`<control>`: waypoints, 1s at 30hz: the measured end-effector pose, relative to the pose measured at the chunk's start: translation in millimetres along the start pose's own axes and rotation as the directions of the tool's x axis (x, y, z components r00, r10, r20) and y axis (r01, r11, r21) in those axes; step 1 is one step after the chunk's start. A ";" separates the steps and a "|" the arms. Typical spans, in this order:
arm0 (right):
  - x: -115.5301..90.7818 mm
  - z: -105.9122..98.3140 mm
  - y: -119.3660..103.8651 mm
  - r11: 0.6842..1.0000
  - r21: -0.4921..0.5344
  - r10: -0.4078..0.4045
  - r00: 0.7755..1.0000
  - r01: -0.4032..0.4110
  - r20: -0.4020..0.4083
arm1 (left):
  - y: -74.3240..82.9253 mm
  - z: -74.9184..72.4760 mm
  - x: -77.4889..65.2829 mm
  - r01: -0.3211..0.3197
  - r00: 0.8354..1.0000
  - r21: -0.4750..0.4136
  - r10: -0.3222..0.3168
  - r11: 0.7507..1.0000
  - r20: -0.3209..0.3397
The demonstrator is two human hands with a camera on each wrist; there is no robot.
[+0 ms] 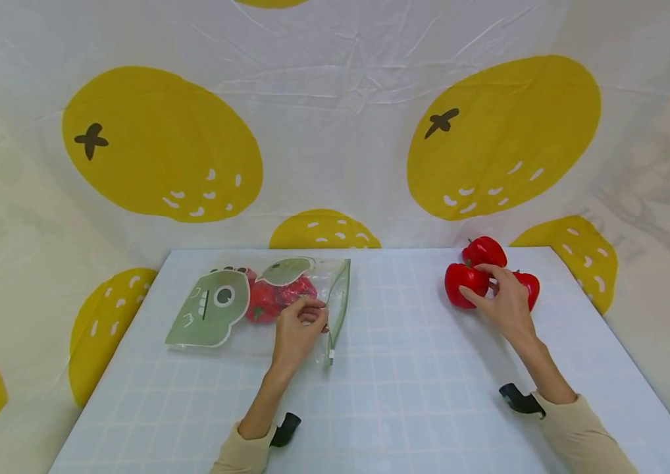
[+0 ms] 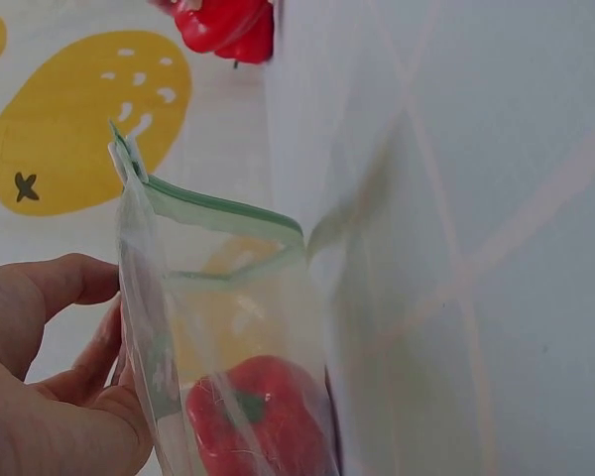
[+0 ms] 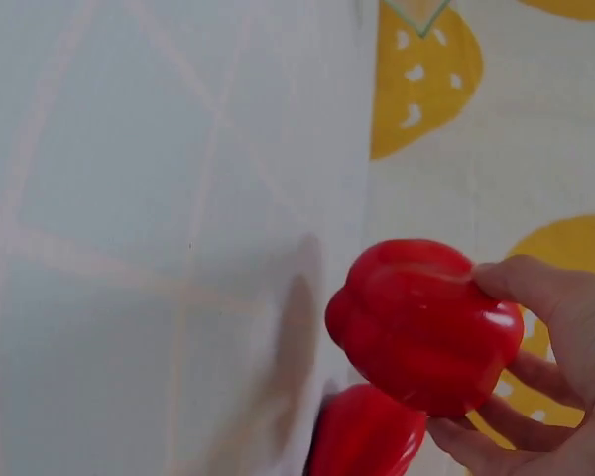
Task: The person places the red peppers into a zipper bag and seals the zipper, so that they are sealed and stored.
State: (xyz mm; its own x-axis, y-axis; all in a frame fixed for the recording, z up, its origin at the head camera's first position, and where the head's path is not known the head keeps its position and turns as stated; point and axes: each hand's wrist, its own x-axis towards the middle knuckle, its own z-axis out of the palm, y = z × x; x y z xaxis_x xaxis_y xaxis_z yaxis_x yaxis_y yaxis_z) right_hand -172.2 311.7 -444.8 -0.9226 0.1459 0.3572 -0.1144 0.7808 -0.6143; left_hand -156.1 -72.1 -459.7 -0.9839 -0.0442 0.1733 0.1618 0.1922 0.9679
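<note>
On the left of the table lies a clear zip bag [image 1: 335, 289] with a green cartoon print and a green zip edge at its right end. Red bell peppers [image 1: 262, 304] show through its plastic. My left hand [image 1: 301, 329] pinches the bag's upper layer close to the mouth, lifting it so the opening gapes in the left wrist view. At the right, my right hand [image 1: 502, 296] holds a red bell pepper [image 3: 426, 322] between thumb and fingers, raised off the table in the right wrist view. Two more red bell peppers [image 1: 484, 251] lie right beside it, one behind and one partly behind the hand.
A pale blue table [image 1: 406, 395] with a faint grid spans the front. Behind it hangs a white cloth [image 1: 335, 145] printed with large yellow fruit. Dark wrist-camera mounts [image 1: 521, 399] stick out from both cuffs.
</note>
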 end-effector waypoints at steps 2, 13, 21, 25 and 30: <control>0.9 2.5 -3.0 0.999 0.038 0.022 1.000 -0.021 -0.008 | 0.5 -0.3 -0.2 -0.001 1.000 -0.009 0.001 1.000 0.000; 3.3 18.1 -16.6 0.971 0.211 0.110 0.994 -0.112 0.020 | 0.5 1.3 -0.3 0.005 1.000 -0.052 -0.005 0.999 0.008; 1.1 31.4 -27.3 0.939 0.297 0.166 0.984 -0.176 0.058 | 10.7 2.9 -1.9 0.055 0.998 -0.016 -0.055 0.998 0.010; 0.1 37.7 -35.8 0.915 0.356 0.175 0.981 -0.192 0.081 | 30.8 -0.7 -8.2 0.059 0.998 -0.010 -0.059 0.998 0.016; -0.3 47.8 -42.9 0.880 0.420 0.193 0.975 -0.223 0.112 | 28.6 -2.0 -8.5 0.031 1.000 -0.012 -0.031 0.999 0.000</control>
State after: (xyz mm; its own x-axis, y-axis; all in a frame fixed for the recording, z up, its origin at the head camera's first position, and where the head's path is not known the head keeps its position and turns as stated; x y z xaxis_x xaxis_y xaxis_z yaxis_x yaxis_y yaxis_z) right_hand -184.7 249.2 -452.3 -0.9627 0.2250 0.1504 -0.0499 0.3988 -0.9157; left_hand -142.9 -68.1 -433.2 -0.9884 -0.0506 0.1431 0.1319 0.1794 0.9749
